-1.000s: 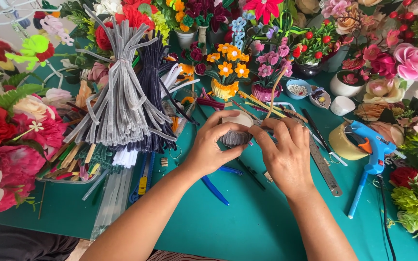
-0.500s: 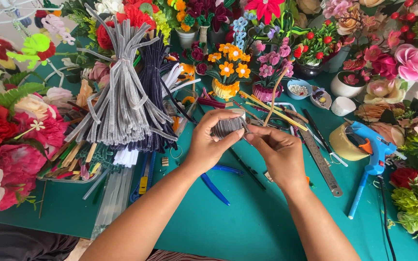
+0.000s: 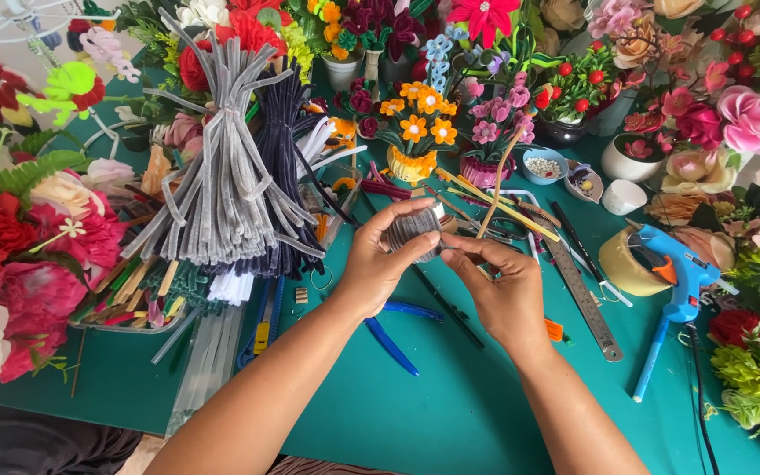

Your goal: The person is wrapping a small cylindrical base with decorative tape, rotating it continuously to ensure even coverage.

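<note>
fingers of left hand (image 3: 378,264) and right hand (image 3: 503,290) pinch grey pipe-cleaner coil (image 3: 412,230).

We are at a home craft workspace for making artificial flowers: a green cutting mat (image 3: 450,413) crowded with bundled grey pipe cleaners (image 3: 222,176), a blue glue gun (image 3: 675,281), a metal ruler (image 3: 582,299), and finished flower pots (image 3: 415,145) all around.

I see open green mat (image 3: 450,413) below and between my forearms, broken only by blue-handled pliers (image 3: 393,330). The grey pipe-cleaner bundle (image 3: 222,185) walls the left; a metal ruler (image 3: 584,301) and blue glue gun (image 3: 675,290) block the right.
</note>
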